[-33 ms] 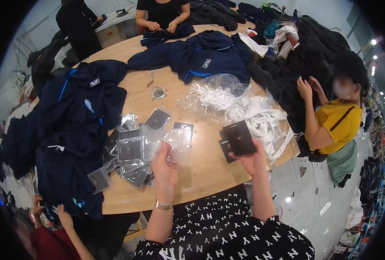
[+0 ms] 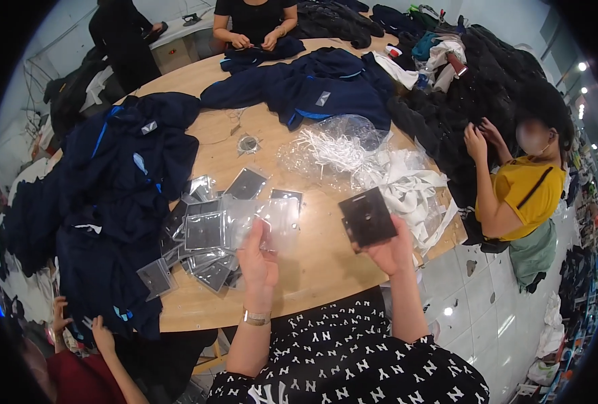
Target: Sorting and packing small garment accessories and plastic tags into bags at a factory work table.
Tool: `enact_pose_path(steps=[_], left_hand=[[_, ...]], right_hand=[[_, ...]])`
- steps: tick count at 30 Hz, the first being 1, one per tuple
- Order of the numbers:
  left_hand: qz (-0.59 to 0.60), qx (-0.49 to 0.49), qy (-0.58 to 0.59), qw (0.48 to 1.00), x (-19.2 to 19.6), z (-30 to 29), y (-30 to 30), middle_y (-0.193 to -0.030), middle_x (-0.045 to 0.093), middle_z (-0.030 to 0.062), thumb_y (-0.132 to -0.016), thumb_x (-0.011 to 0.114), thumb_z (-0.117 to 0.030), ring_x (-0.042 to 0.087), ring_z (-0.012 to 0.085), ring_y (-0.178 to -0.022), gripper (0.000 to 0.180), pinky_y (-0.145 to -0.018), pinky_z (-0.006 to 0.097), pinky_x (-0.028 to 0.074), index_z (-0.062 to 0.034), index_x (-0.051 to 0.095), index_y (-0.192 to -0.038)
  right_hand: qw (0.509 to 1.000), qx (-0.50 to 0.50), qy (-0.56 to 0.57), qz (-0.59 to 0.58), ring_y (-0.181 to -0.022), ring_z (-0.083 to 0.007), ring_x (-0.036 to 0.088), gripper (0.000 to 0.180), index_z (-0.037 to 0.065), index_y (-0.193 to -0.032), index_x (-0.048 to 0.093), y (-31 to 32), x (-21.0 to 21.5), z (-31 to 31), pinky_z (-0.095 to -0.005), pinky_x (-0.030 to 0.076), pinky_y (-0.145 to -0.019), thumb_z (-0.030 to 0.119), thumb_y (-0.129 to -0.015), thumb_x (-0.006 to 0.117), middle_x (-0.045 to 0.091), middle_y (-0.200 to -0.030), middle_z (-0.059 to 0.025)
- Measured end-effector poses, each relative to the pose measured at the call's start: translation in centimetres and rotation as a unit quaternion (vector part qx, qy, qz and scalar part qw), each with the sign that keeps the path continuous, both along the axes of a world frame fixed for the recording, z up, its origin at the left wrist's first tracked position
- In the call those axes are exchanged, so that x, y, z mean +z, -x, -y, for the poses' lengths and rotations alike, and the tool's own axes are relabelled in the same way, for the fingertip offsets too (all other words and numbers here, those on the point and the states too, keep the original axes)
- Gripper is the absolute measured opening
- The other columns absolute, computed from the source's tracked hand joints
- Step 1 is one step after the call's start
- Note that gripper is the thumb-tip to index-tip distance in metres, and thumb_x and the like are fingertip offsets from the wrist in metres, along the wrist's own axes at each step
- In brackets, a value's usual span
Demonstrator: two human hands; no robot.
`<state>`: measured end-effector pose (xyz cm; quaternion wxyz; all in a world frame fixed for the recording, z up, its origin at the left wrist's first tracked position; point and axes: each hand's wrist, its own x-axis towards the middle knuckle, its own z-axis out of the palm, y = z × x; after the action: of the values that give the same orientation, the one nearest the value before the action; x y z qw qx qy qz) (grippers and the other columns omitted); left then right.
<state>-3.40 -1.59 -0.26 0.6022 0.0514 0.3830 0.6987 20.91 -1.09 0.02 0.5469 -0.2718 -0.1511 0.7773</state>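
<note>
While left fingers (image 2: 256,233) pinch clear bags (image 2: 282,217), right fingers (image 2: 402,231) grip black cards (image 2: 366,219), shirt (image 2: 380,367) lettered white.

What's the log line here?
left hand: holds clear bag | right hand: holds dark square card | tabletop: bagged cards, navy garments

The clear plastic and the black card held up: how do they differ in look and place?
The clear plastic is see-through and shiny; the black card is dark and opaque.
The clear plastic is in the left hand, the black card in the right hand.
In view, the clear plastic overlaps the bagged dark pieces; the black card is apart from them.
Both are held above the table.
</note>
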Motion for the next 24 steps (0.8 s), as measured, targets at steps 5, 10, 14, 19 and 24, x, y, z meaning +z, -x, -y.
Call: enact_pose_path(steps=[5, 10, 14, 19, 24], left_hand=[[-0.063, 0.027, -0.014, 0.998, 0.2, -0.1, -0.4, -0.078, 0.058, 0.0000, -0.080, 0.064, -0.018, 0.051, 0.0059, -0.067, 0.016, -0.054, 0.019, 0.039, -0.0044, 0.060, -0.087], [-0.112, 0.034, 0.003, 0.993, 0.2, 0.0, -0.1, -0.072, 0.057, 0.0001, -0.078, 0.067, -0.020, 0.049, 0.0050, -0.061, 0.020, -0.047, 0.017, 0.033, -0.0018, 0.060, -0.084], [-0.143, 0.001, -0.001, 0.990, 0.1, 0.3, 0.2, -0.079, 0.060, 0.0021, -0.082, 0.062, -0.016, 0.054, 0.0076, -0.069, 0.014, -0.064, 0.021, 0.048, -0.0032, 0.059, -0.088], [-0.056, 0.001, -0.046, 0.997, 1.3, 0.3, -1.0, -0.085, 0.062, 0.0069, -0.081, 0.062, -0.012, 0.057, 0.0118, -0.077, 0.020, -0.068, 0.022, 0.046, 0.0021, 0.059, -0.094], [-0.055, -0.080, -0.041, 0.995, 2.2, 0.3, -1.3, -0.085, 0.062, 0.0078, -0.081, 0.062, -0.012, 0.059, 0.0132, -0.077, 0.021, -0.068, 0.024, 0.048, 0.0017, 0.058, -0.096]], right_hand=[[0.996, 0.087, 0.008, -0.006, -0.086, -0.0289, 0.061, 0.055, 0.001, -0.119, 0.044, 4.5, 2.1, 0.6, -0.0402, 0.053, -0.057, 0.045, -0.092, 0.027, 0.057, -0.107, -0.0163], [0.990, 0.020, -0.028, 0.140, -0.065, -0.0180, 0.062, 0.031, -0.003, -0.107, 0.052, 6.9, 2.1, 1.5, -0.0306, 0.054, -0.043, 0.023, -0.090, 0.047, 0.062, -0.085, -0.0100], [0.976, 0.000, -0.066, 0.210, -0.062, -0.0148, 0.060, 0.023, -0.006, -0.094, 0.058, 7.7, 2.0, 2.0, -0.0321, 0.054, -0.043, 0.015, -0.087, 0.052, 0.061, -0.081, -0.0095], [0.973, 0.035, -0.090, 0.212, -0.061, -0.0183, 0.061, 0.021, -0.007, -0.096, 0.056, 7.6, 1.9, 2.1, -0.0340, 0.054, -0.042, 0.011, -0.085, 0.054, 0.061, -0.082, -0.0110], [0.972, 0.033, -0.095, 0.213, -0.056, -0.0145, 0.059, 0.020, -0.008, -0.093, 0.057, 8.1, 2.2, 2.4, -0.0304, 0.053, -0.042, 0.010, -0.084, 0.056, 0.061, -0.075, -0.0097]])
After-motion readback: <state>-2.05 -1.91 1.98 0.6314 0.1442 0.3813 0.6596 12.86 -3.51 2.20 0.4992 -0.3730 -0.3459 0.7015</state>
